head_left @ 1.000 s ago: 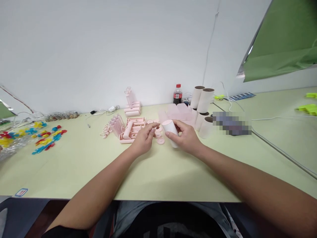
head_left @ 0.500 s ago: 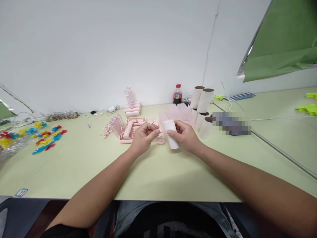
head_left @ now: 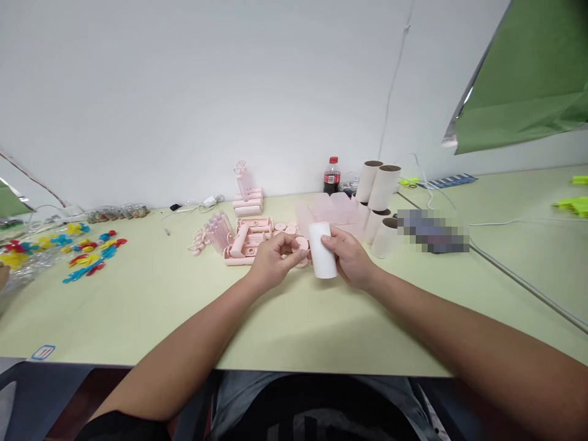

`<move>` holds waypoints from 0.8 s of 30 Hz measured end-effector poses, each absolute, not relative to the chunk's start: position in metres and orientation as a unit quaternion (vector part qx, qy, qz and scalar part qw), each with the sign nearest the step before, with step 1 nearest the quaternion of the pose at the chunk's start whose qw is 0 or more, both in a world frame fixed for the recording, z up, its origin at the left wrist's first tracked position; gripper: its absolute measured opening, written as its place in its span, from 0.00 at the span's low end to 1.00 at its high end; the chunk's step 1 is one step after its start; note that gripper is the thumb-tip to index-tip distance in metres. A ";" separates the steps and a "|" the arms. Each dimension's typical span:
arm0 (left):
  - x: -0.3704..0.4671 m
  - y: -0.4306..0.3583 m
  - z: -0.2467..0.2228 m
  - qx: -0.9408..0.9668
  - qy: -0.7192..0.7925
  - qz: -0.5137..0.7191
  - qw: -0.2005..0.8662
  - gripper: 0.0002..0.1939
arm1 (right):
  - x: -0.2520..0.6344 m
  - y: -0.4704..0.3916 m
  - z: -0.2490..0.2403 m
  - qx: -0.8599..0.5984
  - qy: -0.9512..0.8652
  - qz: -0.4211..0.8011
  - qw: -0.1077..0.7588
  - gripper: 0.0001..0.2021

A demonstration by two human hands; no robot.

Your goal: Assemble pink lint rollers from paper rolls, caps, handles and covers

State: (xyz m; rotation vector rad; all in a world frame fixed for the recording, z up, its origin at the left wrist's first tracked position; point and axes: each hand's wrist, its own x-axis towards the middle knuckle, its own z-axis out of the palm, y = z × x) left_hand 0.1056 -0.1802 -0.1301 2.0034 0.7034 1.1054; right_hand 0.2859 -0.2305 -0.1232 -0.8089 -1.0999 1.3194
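Observation:
My right hand (head_left: 350,256) is wrapped round a white cylinder (head_left: 323,252), held nearly upright above the table. Just left of it, my left hand (head_left: 278,260) has its thumb and fingers bent together in front of pink discs; what they hold, if anything, is too small to tell. Behind my left hand are pink plastic frames (head_left: 239,244). Beyond them and to the right, pink discs (head_left: 289,228) lie on the table (head_left: 275,324). Clear pinkish tubes (head_left: 219,233) stand left of the frames, beside small pink rings (head_left: 199,243).
White rolls (head_left: 384,188) with brown cores stand stacked at the right, beside translucent pink boxes (head_left: 337,208). A cola bottle (head_left: 331,176) is near the wall. Colourful plastic pieces (head_left: 94,257) lie at the left, where part of another person's hand (head_left: 3,275) shows. Cables cross the right side.
The white cylinder is turned more upright, and its top is less visible. My left hand has moved slightly right and down, closer to the cylinder. The whole view has shifted a little.

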 end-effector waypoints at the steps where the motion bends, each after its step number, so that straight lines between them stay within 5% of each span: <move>1: 0.105 -0.180 -0.131 0.790 0.277 0.413 0.358 0.13 | 0.286 -0.230 -0.123 -0.348 -0.470 0.563 0.584 0.16; 14: 0.104 -0.185 -0.128 0.837 0.351 0.347 0.237 0.13 | 0.287 -0.229 -0.124 -0.354 -0.479 0.565 0.571 0.18; 24: 0.108 -0.176 -0.137 0.735 0.345 0.396 0.429 0.24 | 0.293 -0.226 -0.123 -0.426 -0.542 0.377 0.619 0.16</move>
